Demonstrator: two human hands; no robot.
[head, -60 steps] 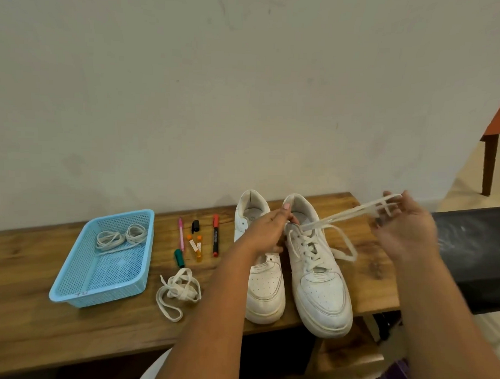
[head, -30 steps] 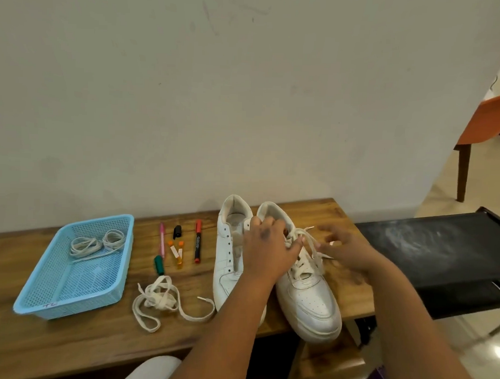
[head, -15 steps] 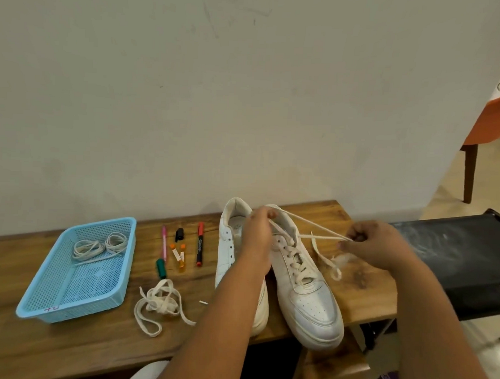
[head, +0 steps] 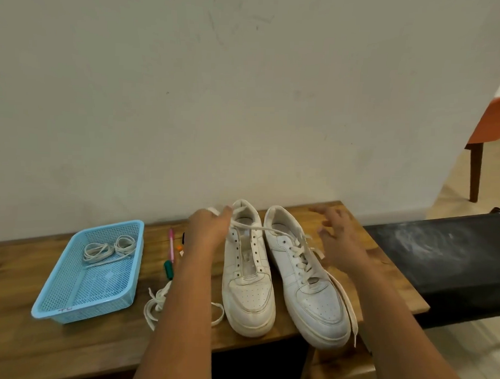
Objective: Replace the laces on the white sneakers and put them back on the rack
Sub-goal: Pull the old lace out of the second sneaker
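Observation:
Two white sneakers stand side by side on the wooden bench [head: 39, 352], toes toward me. The left sneaker [head: 248, 285] has bare eyelets and no lace. The right sneaker [head: 310, 288] is laced; one lace end [head: 347, 303] trails down its right side. My left hand [head: 209, 230] pinches the other lace end, drawn leftward across the left sneaker's opening. My right hand [head: 338, 235] hovers over the right sneaker's collar with fingers spread, holding nothing. A loose lace [head: 157, 305] lies on the bench, partly hidden by my left forearm.
A light blue basket [head: 69, 305] with coiled laces [head: 108, 249] sits at the left. Markers, among them a pink pen [head: 171, 247], lie behind my left arm. A black rack shelf [head: 453, 258] adjoins the bench on the right; an orange chair [head: 495, 121] stands beyond it.
My right hand has let go of its lace end, which now hangs beside the right sneaker, and has opened. My left hand has drawn the other end leftward over the left sneaker.

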